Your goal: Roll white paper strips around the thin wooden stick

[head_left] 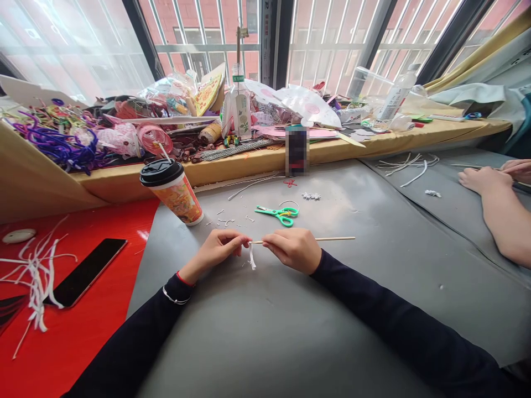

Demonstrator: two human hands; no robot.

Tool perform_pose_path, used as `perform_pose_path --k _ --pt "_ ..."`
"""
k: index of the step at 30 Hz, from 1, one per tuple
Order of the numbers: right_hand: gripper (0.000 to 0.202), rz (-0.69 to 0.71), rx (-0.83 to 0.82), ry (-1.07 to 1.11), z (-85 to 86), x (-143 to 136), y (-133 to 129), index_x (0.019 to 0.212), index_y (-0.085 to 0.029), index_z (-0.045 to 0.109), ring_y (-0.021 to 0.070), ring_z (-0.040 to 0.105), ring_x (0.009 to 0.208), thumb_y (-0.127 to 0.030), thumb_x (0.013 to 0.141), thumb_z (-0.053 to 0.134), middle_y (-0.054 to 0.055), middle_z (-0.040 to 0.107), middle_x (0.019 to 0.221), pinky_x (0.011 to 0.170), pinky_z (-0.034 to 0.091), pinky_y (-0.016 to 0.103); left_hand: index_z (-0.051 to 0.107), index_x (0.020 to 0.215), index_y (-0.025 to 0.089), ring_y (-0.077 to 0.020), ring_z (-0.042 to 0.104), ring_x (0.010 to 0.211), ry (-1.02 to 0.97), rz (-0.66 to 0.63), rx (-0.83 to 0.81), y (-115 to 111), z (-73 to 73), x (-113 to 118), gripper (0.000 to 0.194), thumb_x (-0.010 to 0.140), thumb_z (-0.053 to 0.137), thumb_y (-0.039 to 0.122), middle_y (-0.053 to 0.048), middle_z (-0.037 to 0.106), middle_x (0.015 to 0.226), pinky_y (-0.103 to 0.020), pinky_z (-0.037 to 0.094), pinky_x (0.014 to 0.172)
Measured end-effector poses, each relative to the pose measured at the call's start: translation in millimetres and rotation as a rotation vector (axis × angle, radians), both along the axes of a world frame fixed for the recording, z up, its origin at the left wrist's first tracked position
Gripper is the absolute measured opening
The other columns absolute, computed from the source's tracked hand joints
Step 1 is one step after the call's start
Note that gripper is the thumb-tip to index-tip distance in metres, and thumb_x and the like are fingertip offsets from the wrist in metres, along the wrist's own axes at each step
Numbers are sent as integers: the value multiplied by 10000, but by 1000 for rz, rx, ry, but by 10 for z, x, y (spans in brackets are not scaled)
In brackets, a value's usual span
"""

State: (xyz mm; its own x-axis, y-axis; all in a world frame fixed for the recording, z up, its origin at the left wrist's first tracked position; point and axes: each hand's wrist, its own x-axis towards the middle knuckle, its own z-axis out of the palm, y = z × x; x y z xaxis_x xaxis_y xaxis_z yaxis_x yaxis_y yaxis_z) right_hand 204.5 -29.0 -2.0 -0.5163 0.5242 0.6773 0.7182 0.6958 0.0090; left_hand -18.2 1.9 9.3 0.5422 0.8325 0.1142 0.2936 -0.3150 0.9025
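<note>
L hand (224, 247) pinching white strip (252, 258), R hand (295, 250) gripping stick (338, 239); both abv gray tbl (257, 342), off edges.

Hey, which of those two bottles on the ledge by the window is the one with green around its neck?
The left bottle, with a stick rising above it. The right bottle has a whitish cap and no green at its neck.

A lidded paper cup (176, 196) with an orange design stands before a cluttered ledge (236, 165). Purple fuzzy stems (68, 141) tangle behind it to the left, a pink roll (152, 137) just behind. A green-banded bottle (243, 113) rises behind the cup to the right; a clear bottle (394, 102) leans farther right. Left of the cup, a dark-screened phone (92, 271) lies on a red surface (112, 337).
</note>
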Motion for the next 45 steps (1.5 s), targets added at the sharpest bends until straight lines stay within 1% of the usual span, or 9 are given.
perform_pose_path --k 3,7,11,17,22,30,38,45 --pt "224 11 -18 -22 -6 0 6 863 -203 639 67 455 557 -309 896 445 -25 599 641 543 252 235 670 763 118 -100 495 556 70 -29 6 3 -11 8 336 821 514 409 -13 568 582 -200 385 536" --pt "229 16 -38 -40 -20 -7 8 842 -202 639 70 464 561 -309 894 443 -25 604 642 540 242 240 652 764 127 -91 456 519 130 -54 -28 2 -40 10 361 830 480 437 5 534 561 -200 362 519" --pt "229 28 -55 -51 -36 -14 11 835 -203 633 68 472 565 -312 895 441 -29 616 657 533 228 243 625 739 127 -95 450 531 164 -93 -58 0 -54 17 386 848 438 446 10 510 556 -204 351 528" --pt "244 23 -100 -74 -45 -4 15 835 -201 628 70 491 583 -314 901 422 -24 631 681 531 216 247 589 697 136 -87 435 549 198 -92 -69 -17 -49 54 385 856 417 442 20 512 573 -196 337 538" --pt "250 14 -113 -87 -42 -1 13 832 -203 631 69 495 579 -316 901 419 -24 629 676 528 213 252 589 706 140 -91 450 561 229 -89 -62 -14 -56 62 374 854 420 439 22 520 578 -196 344 553" --pt "255 10 -142 -94 -65 7 19 846 -201 630 73 513 601 -322 905 413 -17 637 701 535 212 256 590 709 138 -98 469 564 238 -75 -72 -11 -76 54 381 849 427 453 21 533 572 -200 358 566" --pt "246 8 -138 -83 -63 5 17 843 -204 624 66 502 594 -323 904 417 -24 634 696 529 206 255 585 703 129 -85 447 536 199 -66 -80 -11 -94 63 384 842 447 459 22 528 564 -193 340 530" --pt "252 4 -128 -81 -64 0 22 844 -210 625 70 487 586 -329 906 412 -26 627 684 530 198 253 588 710 133 -80 433 516 178 -67 -100 -21 -78 62 366 836 457 451 26 525 554 -189 330 506"
